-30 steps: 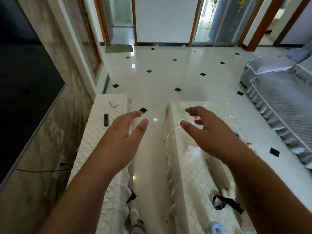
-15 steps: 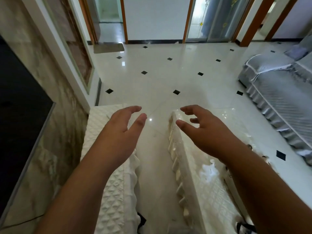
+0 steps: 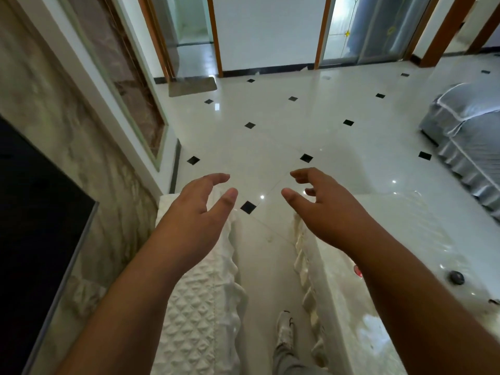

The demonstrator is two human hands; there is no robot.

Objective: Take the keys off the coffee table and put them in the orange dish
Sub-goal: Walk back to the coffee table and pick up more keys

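Observation:
My left hand [image 3: 198, 212] and my right hand [image 3: 323, 209] are both held out in front of me, fingers apart and empty, above the gap between two covered surfaces. The coffee table [image 3: 422, 228], under a glossy clear sheet over a white cloth, lies at the right beneath my right forearm. A small red thing [image 3: 357, 272] peeks out beside my right forearm on the table, too hidden to tell what it is. A small dark round thing [image 3: 457, 277] lies further right on the table. I see no keys and no orange dish.
A low cabinet with a white quilted cover [image 3: 197, 307] runs along the left, below a dark TV screen [image 3: 29, 212] on the marble wall. A grey covered sofa [image 3: 470, 139] stands at the right. Glossy tiled floor [image 3: 270, 136] leads to doorways ahead. My shoe [image 3: 285, 328] shows below.
The view has swung upward and forward; the tables have slid down the frame and more floor shows. Both hands stay open and have spread slightly apart.

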